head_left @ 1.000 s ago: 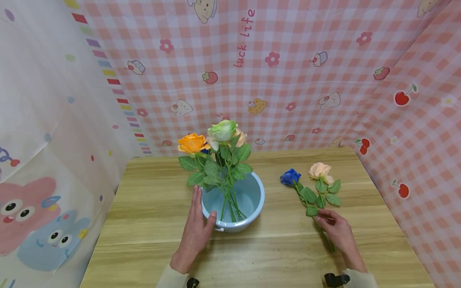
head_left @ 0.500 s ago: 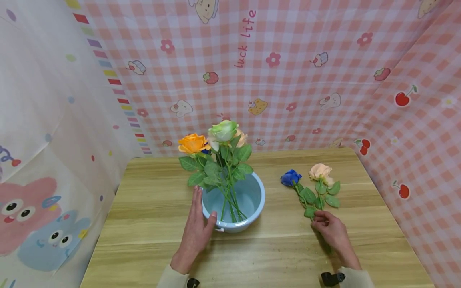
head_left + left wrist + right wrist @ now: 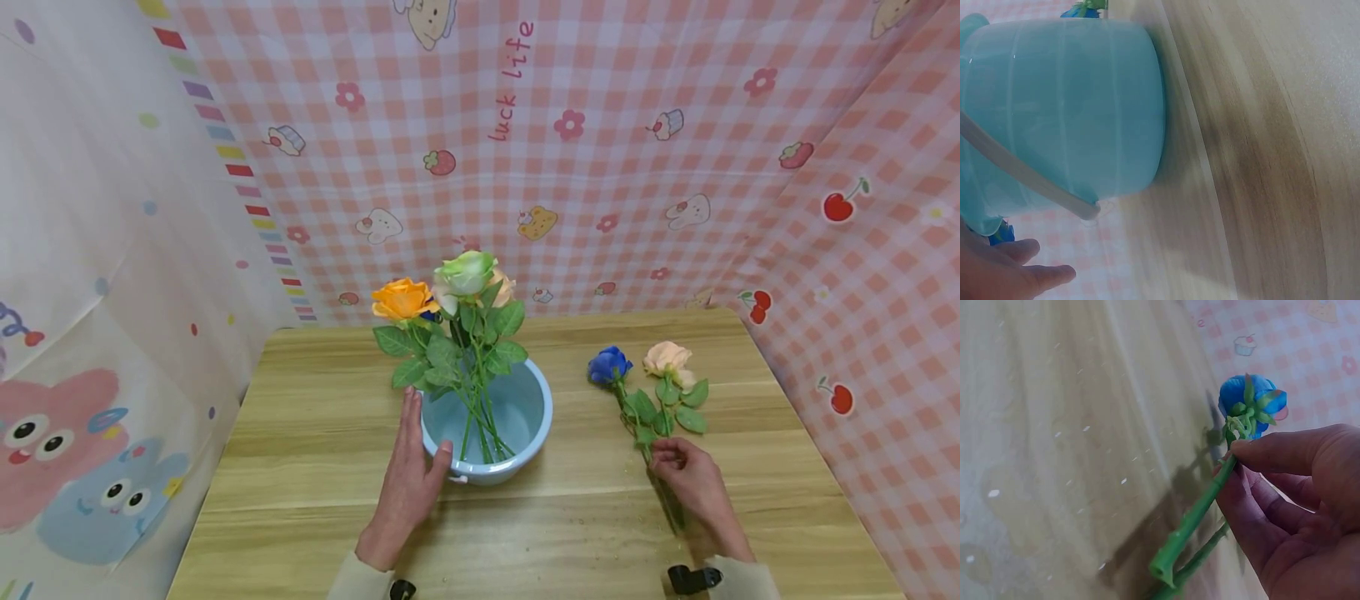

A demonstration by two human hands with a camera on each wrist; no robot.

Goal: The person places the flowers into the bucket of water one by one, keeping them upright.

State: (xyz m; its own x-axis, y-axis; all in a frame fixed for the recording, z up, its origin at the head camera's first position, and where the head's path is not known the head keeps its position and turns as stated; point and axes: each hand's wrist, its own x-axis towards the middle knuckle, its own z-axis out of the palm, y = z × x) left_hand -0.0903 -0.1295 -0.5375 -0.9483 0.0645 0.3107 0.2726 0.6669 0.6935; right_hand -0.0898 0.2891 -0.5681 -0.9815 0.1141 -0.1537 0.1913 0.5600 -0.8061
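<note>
In the head view, my right hand (image 3: 692, 482) pinches the green stem of a blue rose (image 3: 609, 366) between thumb and fingers. The right wrist view shows that stem (image 3: 1192, 519) angled up from the table, cut end towards the camera. A peach rose (image 3: 666, 358) lies beside it, its leaves close to the blue rose's. My left hand (image 3: 405, 479) rests along the near left rim of a light blue bucket (image 3: 545, 410), fingers straight and thumb apart. Inside the bucket stand an orange rose (image 3: 403, 298), a pale green rose (image 3: 465, 273) and others partly hidden.
The wooden table (image 3: 315, 450) meets a pink checked cloth (image 3: 615, 183) at its back and right. Hanging at the left is a white printed cloth (image 3: 112, 250). A pale handle (image 3: 1029, 175) hangs on the bucket's side. Small specks lie on the tabletop near the right hand.
My right hand has moved slightly left to the blue rose's stem. The blue rose has lifted and shifted a little right. My left hand and the bucket have stayed still.
</note>
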